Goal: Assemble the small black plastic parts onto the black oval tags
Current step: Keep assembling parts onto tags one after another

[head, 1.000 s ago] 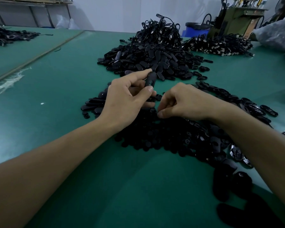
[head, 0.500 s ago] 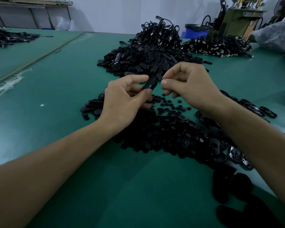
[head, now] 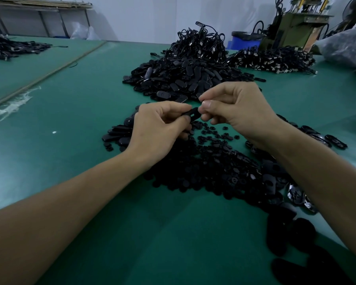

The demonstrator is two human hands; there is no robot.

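Item: oval tag (head: pixel 192 114), black, held above the green counter (head: pixel 70 120); your left hand (head: pixel 160 128) pinches its left end between thumb and fingers. Just right of the tag: your right hand (head: pixel 234 112), fingers curled, thumb and forefinger tips together at the tag's end; contents of that pinch cannot be told. Below the tag: loose small black parts (head: pixel 210 138). Beyond the tag: heap of tags (head: pixel 179 79)

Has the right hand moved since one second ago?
Yes. The right hand left the heap of small parts and rose toward the far tag pile, now at the oval tag held by the left hand.
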